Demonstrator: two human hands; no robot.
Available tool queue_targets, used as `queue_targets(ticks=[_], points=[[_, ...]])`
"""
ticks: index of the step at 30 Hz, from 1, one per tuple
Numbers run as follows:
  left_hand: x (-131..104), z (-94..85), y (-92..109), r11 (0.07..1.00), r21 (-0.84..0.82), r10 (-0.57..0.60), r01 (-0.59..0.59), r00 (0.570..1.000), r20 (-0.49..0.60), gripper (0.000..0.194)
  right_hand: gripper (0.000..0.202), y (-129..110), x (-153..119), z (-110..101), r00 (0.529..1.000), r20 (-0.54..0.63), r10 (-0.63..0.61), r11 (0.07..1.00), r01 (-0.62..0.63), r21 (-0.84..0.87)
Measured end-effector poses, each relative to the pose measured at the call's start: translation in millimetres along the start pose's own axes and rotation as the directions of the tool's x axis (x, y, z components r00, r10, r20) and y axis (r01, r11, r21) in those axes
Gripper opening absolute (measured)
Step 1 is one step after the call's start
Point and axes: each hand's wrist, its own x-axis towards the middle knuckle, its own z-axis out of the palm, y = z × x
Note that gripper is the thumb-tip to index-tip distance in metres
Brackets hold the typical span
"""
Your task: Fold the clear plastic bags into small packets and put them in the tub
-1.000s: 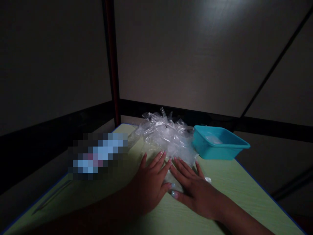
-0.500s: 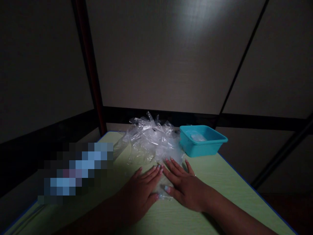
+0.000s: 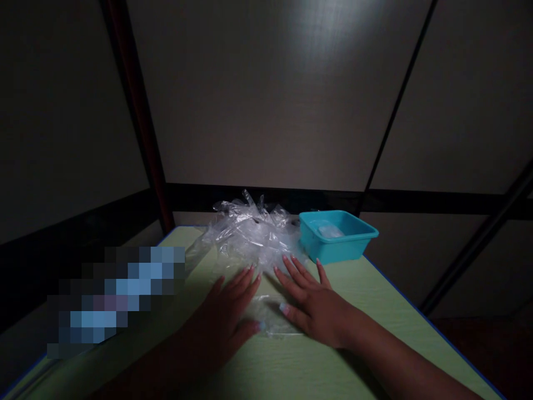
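A clear plastic bag [image 3: 272, 315] lies flattened on the green table, partly hidden under both hands. My left hand [image 3: 231, 314] rests over its left side, fingers stretched forward and thumb out to the right. Over its right side is my right hand [image 3: 312, 303], palm down with the fingers spread. Neither hand grips anything. Just beyond the fingertips sits a crumpled heap of clear plastic bags [image 3: 254, 233].
A turquoise plastic basin [image 3: 337, 250] stands behind my right hand, holding a small whitish plastic bundle [image 3: 330, 230]. At the left table edge is a pixelated, blurred-out object [image 3: 120, 303]. Dark panels rise behind the table [image 3: 375, 355].
My hands have slid apart, the left one moving left, so more of the flat bag shows between them. The whole view has shifted slightly.
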Motion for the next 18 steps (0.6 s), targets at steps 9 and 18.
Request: queue_targets(ticks=[9,18], points=[[8.4,-22.3,-1.0,0.726,-0.688,-0.285,0.003,0.911,-0.298,0.072,0.067,2.1,1.2,6.0,0.997,0.079,-0.008,0.999,0.004,0.047],[13.7,-25.6,-14.2,-0.407,-0.912,0.078,0.050,0.997,0.020,0.092,0.068,4.4,3.3,-2.5,0.994,-0.107,-0.007,0.989,0.023,0.147]])
